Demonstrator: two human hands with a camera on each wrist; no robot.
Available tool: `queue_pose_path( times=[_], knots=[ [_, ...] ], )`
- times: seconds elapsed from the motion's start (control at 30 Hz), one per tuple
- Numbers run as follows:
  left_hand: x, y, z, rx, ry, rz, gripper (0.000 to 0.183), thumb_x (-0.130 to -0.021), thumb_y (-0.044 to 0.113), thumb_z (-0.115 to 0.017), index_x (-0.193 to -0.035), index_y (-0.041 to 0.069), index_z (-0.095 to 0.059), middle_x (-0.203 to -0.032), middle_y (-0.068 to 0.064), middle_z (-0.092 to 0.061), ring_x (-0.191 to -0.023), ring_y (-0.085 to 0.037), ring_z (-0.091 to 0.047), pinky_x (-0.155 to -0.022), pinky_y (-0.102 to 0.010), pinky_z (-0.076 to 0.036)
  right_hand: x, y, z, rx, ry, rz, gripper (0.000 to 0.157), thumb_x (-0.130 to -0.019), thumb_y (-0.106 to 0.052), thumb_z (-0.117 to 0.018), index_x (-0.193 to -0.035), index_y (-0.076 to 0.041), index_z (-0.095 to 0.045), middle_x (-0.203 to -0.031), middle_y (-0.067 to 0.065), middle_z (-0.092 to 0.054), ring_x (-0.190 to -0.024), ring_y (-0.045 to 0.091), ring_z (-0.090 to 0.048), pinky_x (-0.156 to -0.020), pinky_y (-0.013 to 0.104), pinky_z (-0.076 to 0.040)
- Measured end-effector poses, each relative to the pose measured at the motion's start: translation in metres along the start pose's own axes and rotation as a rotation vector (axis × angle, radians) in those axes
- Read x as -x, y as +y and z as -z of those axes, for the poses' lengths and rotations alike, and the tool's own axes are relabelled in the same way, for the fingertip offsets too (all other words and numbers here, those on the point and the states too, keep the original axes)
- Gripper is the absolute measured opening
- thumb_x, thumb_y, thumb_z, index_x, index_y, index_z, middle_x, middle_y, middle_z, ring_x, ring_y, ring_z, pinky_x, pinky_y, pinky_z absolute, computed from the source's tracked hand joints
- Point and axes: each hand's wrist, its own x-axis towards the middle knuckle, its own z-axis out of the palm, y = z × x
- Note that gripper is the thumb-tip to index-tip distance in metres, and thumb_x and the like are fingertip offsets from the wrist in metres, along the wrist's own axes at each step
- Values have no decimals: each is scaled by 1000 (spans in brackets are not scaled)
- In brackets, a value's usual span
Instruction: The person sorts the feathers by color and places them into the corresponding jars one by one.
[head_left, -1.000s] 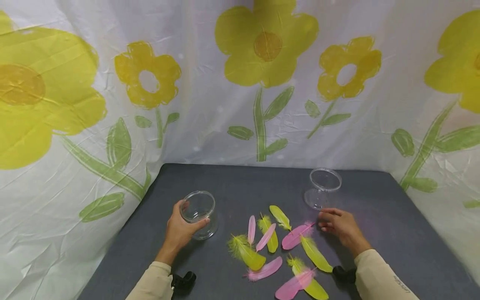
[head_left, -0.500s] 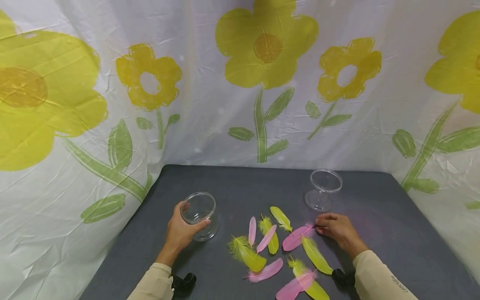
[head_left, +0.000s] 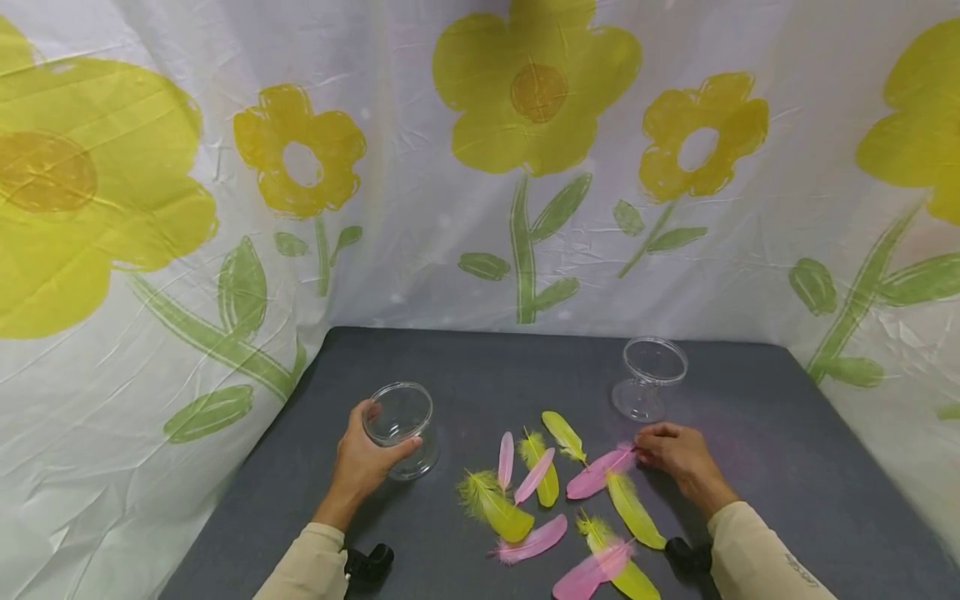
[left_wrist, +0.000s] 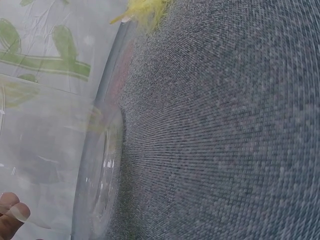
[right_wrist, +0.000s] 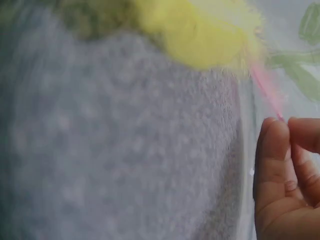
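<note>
On the left of the head view my left hand [head_left: 362, 460] holds a clear round jar [head_left: 399, 417] with its mouth upward, fingers and thumb around its side. The left wrist view has the jar wall [left_wrist: 45, 150] close up, with fingertips [left_wrist: 15, 215] against it. My right hand [head_left: 677, 460] pinches the quill end of a pink feather [head_left: 598, 473] between thumb and finger. That pinched pink quill [right_wrist: 270, 92] appears in the right wrist view too, beside a blurred yellow feather [right_wrist: 200, 35]. The pink feather's broad end lies next to a yellow feather [head_left: 633, 510].
Several other feathers, such as a yellow one [head_left: 504, 514] and a pink one [head_left: 532, 542], lie scattered on the dark table [head_left: 465, 367]. Behind my right hand stands a second clear container [head_left: 639, 400] with a narrow middle. A flower-printed curtain [head_left: 420, 250] surrounds the table.
My right hand has moved slightly left to the pink feather's quill and now pinches it. The left hand and its jar stay in place.
</note>
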Motion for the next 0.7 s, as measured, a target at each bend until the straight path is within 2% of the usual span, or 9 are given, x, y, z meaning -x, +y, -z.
queue_pose_path(
  times=[0.1,0.2,0.43,0.57,0.7],
  knots=[
    [0,-1,0,2,0,-2,104,-69,39,-88,-146,3,-28,-144,-18,-40,-131,-36,-37,-100,-56,-33,0,-4,2,2,17,31,6,-87,3,-67,-91,8,-66,-78,8,-65,-67,16,-65,-64,28,-55],
    [-1,-2,-1,11,-1,-4,105,-69,39,-88,-147,3,-27,-144,-18,-39,-131,-36,-36,-100,-56,-33,1,-10,4,31,45,82,9,-88,1,-68,-93,9,-65,-79,7,-65,-68,16,-65,-65,28,-55],
    [-2,-3,-1,17,5,-3,105,-68,37,-88,-147,3,-27,-144,-17,-40,-131,-35,-37,-100,-55,-33,4,-29,2,67,177,225,19,-87,1,-69,-99,14,-63,-75,2,-67,-65,13,-65,-63,26,-55],
    [-1,-3,-1,16,6,-4,105,-68,36,-89,-146,3,-27,-143,-17,-41,-131,-34,-37,-101,-54,-33,5,-37,-2,82,241,264,22,-86,0,-70,-102,14,-62,-74,-1,-67,-64,11,-65,-63,24,-54],
    [0,-2,-1,20,5,-6,104,-68,34,-89,-146,3,-28,-143,-18,-41,-131,-35,-37,-101,-54,-33,6,-43,-4,76,263,278,23,-86,-2,-70,-102,13,-63,-74,-2,-67,-64,11,-66,-63,24,-54]
  ],
)
